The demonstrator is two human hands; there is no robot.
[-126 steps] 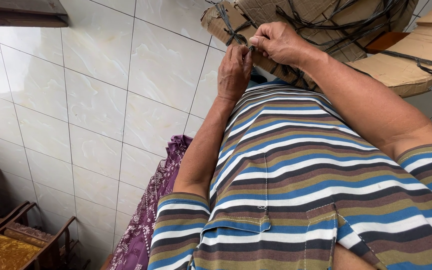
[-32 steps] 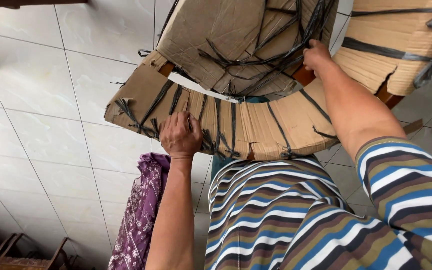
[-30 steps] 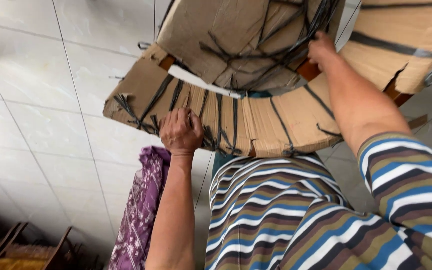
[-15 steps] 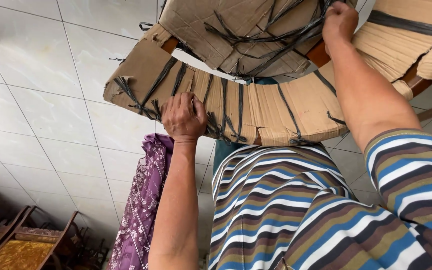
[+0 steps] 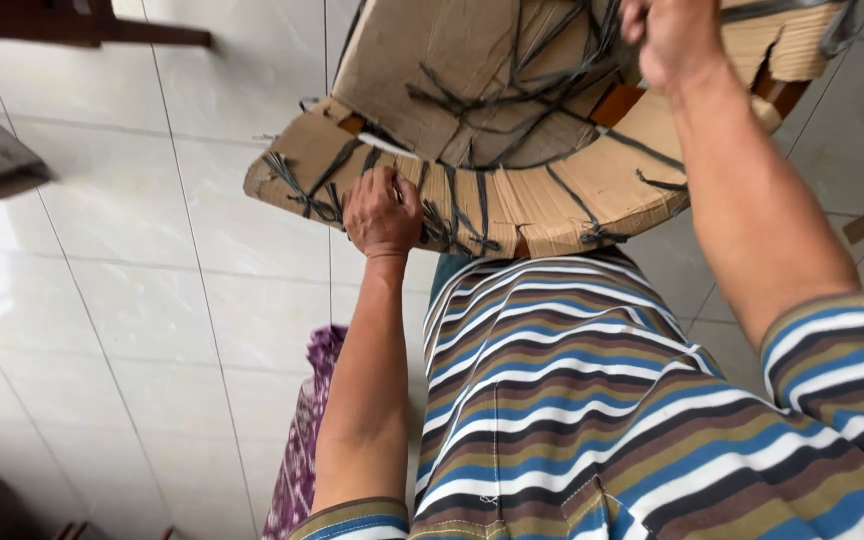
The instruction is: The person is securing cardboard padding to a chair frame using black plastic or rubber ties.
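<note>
White tiled floor (image 5: pixel 132 300) fills the view beneath us, wide glossy squares. Over our striped shirt (image 5: pixel 592 400) we hold up a cardboard-wrapped curved frame (image 5: pixel 512 130), bound all over with dark straps (image 5: pixel 452 205); bits of orange-brown wood show through gaps in the wrapping. Its long axis runs roughly left to right across the top of the view, the lower curved band sweeping from a ragged left end near the floor tiles up toward the right, beyond the frame edge.

Left hand (image 5: pixel 382 212): grip closed, fingers curled onto the lower curved band, pressed among the straps near its left end.

Right hand (image 5: pixel 674 40): raised higher, grip closed into a fist at the upper part of the bundle; whether it pinches a strap or the cardboard edge, we cannot tell.

Purple patterned cloth (image 5: pixel 302 440) lies on the floor just beside our left forearm. Dark wooden furniture (image 5: pixel 82 25) at top left.
</note>
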